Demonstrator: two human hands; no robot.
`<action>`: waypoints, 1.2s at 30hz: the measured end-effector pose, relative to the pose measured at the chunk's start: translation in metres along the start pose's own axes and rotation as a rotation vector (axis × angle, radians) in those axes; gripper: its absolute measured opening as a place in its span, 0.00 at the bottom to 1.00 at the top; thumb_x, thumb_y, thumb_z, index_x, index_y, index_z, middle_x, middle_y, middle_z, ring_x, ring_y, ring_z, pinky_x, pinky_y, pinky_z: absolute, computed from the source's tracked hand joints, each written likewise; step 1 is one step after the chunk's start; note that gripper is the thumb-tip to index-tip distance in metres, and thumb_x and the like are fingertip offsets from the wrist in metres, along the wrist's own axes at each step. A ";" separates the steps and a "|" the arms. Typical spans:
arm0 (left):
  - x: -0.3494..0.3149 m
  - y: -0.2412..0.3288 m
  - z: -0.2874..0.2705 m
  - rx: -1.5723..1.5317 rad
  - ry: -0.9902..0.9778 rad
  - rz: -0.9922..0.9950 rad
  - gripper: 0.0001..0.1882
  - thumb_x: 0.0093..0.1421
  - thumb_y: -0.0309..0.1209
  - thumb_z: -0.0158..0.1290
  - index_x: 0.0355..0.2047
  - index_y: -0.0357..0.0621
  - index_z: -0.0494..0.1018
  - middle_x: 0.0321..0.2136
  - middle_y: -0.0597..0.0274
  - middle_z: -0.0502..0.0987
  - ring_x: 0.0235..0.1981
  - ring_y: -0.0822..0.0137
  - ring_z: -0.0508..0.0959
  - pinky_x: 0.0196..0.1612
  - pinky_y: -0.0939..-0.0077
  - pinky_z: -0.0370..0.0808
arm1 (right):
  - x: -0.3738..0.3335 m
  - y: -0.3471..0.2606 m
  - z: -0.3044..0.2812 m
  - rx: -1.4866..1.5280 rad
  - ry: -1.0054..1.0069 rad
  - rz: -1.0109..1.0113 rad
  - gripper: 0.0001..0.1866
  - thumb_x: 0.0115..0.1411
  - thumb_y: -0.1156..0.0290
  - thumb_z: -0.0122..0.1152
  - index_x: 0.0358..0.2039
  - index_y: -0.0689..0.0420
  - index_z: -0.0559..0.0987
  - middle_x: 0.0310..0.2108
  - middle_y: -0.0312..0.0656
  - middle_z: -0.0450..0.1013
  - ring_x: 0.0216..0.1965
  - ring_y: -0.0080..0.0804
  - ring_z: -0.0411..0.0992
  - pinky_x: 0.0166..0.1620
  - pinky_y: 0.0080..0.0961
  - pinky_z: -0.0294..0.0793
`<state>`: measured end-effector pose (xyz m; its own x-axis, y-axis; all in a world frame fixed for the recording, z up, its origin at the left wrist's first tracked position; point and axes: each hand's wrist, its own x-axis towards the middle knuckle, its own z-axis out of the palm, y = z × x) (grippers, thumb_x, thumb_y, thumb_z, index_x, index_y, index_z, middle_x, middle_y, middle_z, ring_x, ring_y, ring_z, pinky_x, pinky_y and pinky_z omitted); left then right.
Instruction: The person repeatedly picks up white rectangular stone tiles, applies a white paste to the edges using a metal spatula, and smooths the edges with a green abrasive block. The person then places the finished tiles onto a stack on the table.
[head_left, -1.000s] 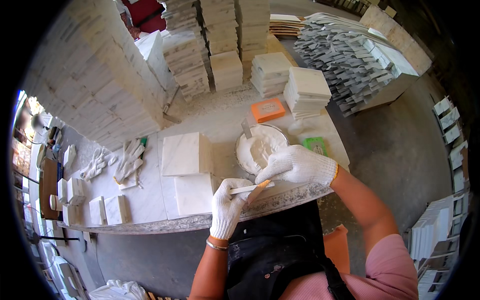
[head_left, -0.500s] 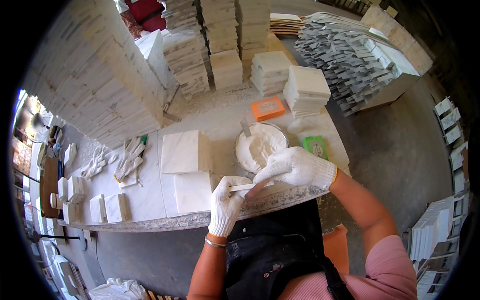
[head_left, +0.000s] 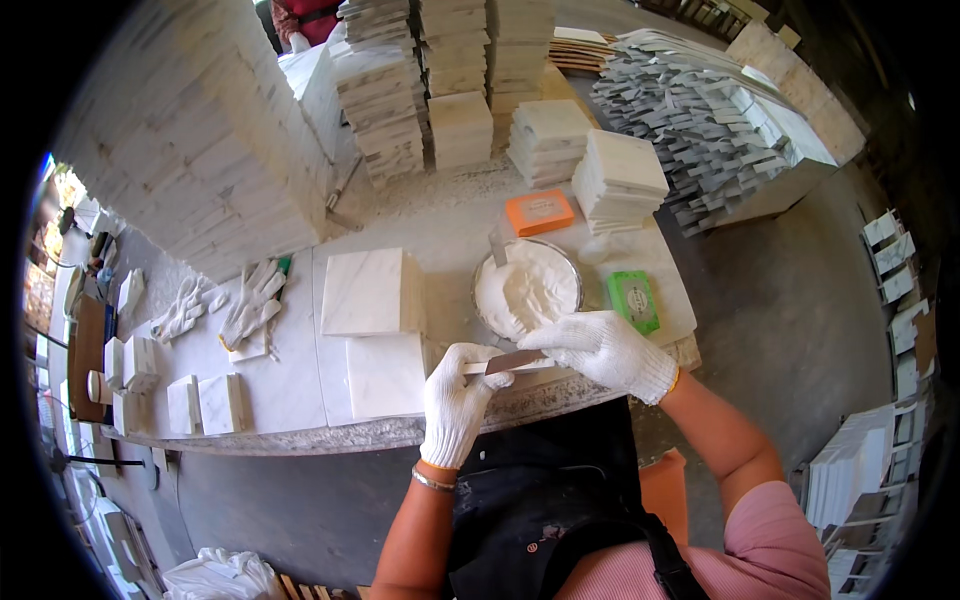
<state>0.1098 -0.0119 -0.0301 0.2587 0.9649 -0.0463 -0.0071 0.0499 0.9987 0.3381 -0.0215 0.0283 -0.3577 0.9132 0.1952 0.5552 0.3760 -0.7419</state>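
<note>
Above the table (head_left: 280, 405), a worker's left hand (head_left: 455, 408) grips a thin white tile (head_left: 476, 368), likely stiff and brittle, best held by its broad faces; the right hand (head_left: 615, 352) pinches a scraper (head_left: 512, 362).

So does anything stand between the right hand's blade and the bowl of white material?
Nothing visible: the bowl lies just beyond the blade and right hand. The orange box is past the bowl, the green box to its right.

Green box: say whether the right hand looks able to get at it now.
Likely yes: nothing visible stands between the right hand and the green box just beyond, though that hand holds a flat blade.
</note>
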 end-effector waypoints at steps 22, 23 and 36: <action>0.007 -0.010 -0.009 0.109 -0.058 0.035 0.08 0.58 0.18 0.60 0.39 0.37 0.78 0.33 0.60 0.81 0.37 0.72 0.79 0.43 0.76 0.77 | 0.032 0.011 -0.021 -0.030 -0.386 -0.110 0.21 0.58 0.74 0.61 0.49 0.38 0.86 0.35 0.37 0.80 0.40 0.38 0.78 0.52 0.32 0.73; 0.005 -0.006 -0.008 0.069 -0.058 0.024 0.08 0.57 0.18 0.59 0.39 0.37 0.78 0.34 0.60 0.81 0.37 0.72 0.79 0.43 0.76 0.77 | 0.031 0.010 -0.024 -0.044 -0.410 -0.099 0.21 0.58 0.74 0.60 0.49 0.38 0.86 0.34 0.37 0.80 0.39 0.38 0.78 0.51 0.32 0.74; 0.002 -0.003 -0.001 0.047 -0.019 0.033 0.12 0.54 0.17 0.64 0.38 0.35 0.76 0.34 0.61 0.81 0.36 0.72 0.78 0.43 0.77 0.76 | -0.004 0.001 -0.006 -0.012 -0.079 0.011 0.17 0.63 0.75 0.62 0.52 0.52 0.84 0.43 0.46 0.82 0.39 0.39 0.82 0.45 0.32 0.80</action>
<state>0.1091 -0.0095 -0.0329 0.2774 0.9607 -0.0131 0.0296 0.0051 0.9995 0.3446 -0.0235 0.0308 -0.4097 0.9021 0.1358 0.5678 0.3687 -0.7359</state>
